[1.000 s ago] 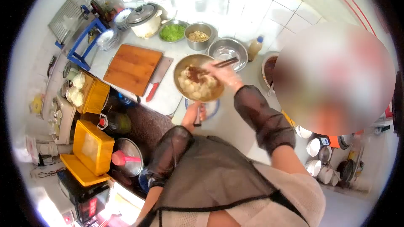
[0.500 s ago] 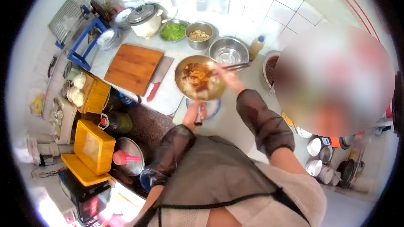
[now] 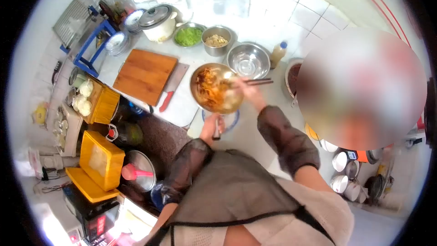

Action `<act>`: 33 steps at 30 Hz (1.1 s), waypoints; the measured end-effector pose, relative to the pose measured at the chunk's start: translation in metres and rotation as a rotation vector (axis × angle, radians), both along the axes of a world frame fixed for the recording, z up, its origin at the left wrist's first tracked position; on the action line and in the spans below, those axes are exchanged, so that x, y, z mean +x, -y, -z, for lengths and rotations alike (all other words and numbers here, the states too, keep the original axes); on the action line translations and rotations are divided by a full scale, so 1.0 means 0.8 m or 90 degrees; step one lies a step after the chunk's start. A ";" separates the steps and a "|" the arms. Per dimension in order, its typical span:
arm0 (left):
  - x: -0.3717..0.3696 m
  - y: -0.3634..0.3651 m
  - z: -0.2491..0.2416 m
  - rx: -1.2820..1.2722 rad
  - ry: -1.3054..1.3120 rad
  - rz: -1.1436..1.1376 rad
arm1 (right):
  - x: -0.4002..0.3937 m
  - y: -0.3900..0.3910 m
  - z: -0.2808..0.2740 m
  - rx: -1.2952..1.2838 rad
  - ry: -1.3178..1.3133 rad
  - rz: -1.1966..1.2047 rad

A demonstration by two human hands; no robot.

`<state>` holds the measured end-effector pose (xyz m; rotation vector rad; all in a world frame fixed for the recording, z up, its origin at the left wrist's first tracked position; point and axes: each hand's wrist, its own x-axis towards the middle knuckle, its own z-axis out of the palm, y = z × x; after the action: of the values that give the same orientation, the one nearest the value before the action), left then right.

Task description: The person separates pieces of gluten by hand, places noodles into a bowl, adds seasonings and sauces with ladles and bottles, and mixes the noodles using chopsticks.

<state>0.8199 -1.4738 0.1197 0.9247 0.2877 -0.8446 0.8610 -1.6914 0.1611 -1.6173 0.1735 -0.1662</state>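
Note:
My left hand [image 3: 210, 126] is closed around the handle of a metal pan [image 3: 232, 105], holding the pan over the worktop. Dark sauce and reddish-orange food [image 3: 208, 87] lie inside it, mostly on the left side, with paler pieces nearby. In my right hand [image 3: 250, 94] are dark chopsticks [image 3: 260, 81], their tips reaching over the pan and blurred by motion. Partly hidden under the pan is a blue-rimmed plate [image 3: 236, 120]. An empty-looking steel bowl [image 3: 248, 64] stands just behind my right hand.
A wooden board [image 3: 144, 76] and a red-handled cleaver [image 3: 167, 100] lie to the left. Along the wall stand a lidded pot [image 3: 158, 29], a bowl of chopped greens [image 3: 188, 35], a steel pot of pale pieces [image 3: 215, 41] and a bottle [image 3: 278, 54]. A blurred person [image 3: 359, 86] is at the right.
The pan has shifted slightly down and right, and its food now sits more to the left and looks more orange. My right hand has moved slightly down and right with the chopsticks.

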 end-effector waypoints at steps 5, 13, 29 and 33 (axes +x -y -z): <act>0.006 -0.004 -0.003 -0.025 -0.019 -0.028 | 0.030 0.038 0.036 0.071 -0.005 0.040; -0.003 -0.001 0.011 -0.066 -0.010 -0.010 | 0.022 0.025 0.020 0.032 -0.005 0.060; -0.012 0.018 0.013 -0.039 -0.026 0.018 | 0.037 0.020 0.028 0.048 -0.159 0.062; 0.005 -0.002 -0.002 -0.038 -0.007 0.006 | 0.005 0.002 -0.023 -0.015 -0.064 -0.131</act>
<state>0.8240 -1.4720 0.1215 0.8671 0.2667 -0.8629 0.8654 -1.6930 0.1796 -1.6565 0.0820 0.0713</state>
